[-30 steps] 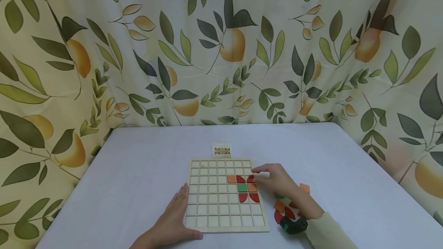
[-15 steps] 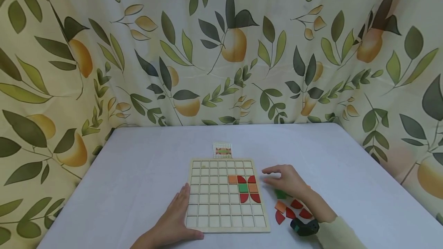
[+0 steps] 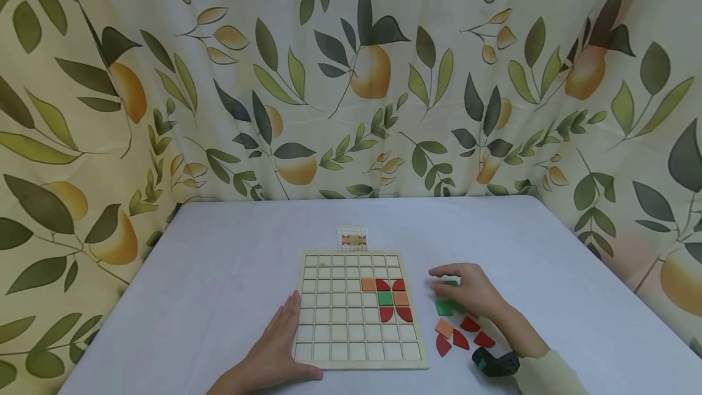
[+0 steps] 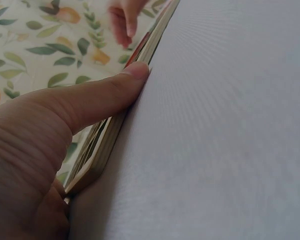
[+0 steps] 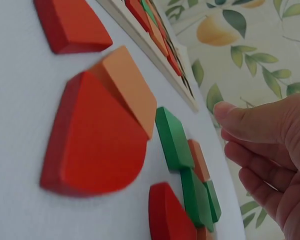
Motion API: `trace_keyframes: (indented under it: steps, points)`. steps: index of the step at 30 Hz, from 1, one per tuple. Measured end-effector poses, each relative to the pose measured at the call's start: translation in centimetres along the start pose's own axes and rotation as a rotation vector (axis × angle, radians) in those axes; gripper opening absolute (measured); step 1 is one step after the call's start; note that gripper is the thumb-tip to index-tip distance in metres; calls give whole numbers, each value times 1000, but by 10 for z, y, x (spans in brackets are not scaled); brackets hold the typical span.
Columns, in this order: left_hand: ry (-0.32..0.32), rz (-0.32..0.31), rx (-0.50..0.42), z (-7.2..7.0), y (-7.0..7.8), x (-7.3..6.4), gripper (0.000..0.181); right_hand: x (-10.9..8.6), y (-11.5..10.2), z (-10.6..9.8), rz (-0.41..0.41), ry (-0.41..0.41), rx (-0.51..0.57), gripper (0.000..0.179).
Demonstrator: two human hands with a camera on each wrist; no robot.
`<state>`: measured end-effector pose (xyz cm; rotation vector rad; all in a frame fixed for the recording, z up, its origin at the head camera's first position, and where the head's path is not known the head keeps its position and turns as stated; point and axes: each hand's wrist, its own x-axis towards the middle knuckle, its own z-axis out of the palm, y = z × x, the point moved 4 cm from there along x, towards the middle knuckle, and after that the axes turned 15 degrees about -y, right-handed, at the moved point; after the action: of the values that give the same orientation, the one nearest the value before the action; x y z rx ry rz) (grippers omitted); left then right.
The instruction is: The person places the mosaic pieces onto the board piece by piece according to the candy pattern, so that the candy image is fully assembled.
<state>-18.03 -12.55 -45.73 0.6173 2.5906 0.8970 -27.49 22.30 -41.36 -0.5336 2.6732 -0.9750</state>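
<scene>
A wooden grid board (image 3: 340,352) lies flat on the table. My left hand (image 3: 276,343) holds its near left corner, straight fingers along the left side and thumb against the near edge. Set in its right cells are red quarter-circle pieces (image 3: 386,314), a green square (image 3: 386,298) and orange squares (image 3: 401,298). Right of the board, my right hand (image 3: 471,290) hovers over loose green tiles (image 3: 443,308); thumb and fingers are parted, with nothing between them. The right wrist view also shows an orange block (image 5: 132,92) and a red piece (image 5: 97,140) among the loose ones.
A small pattern card (image 3: 352,238) lies beyond the board's far edge. Nearer the front right, an orange square (image 3: 444,328) lies among several red quarter-circles (image 3: 459,339). A leaf-and-fruit curtain (image 3: 351,78) hangs behind the white table (image 3: 236,261).
My right hand has let go of a red piece at the board's right edge and moved right, over the loose green tiles. The left hand stays on the board.
</scene>
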Motion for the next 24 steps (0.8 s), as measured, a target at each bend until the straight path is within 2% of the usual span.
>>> trace_keyframes:
  steps: [15,24]
  points:
    - [-2,-15,-4,-1,1,0,137,-7,20,-6,67,-2,-19,33]
    - [-11,-16,-8,0,1,1,137,-12,30,-14,62,4,-18,32]
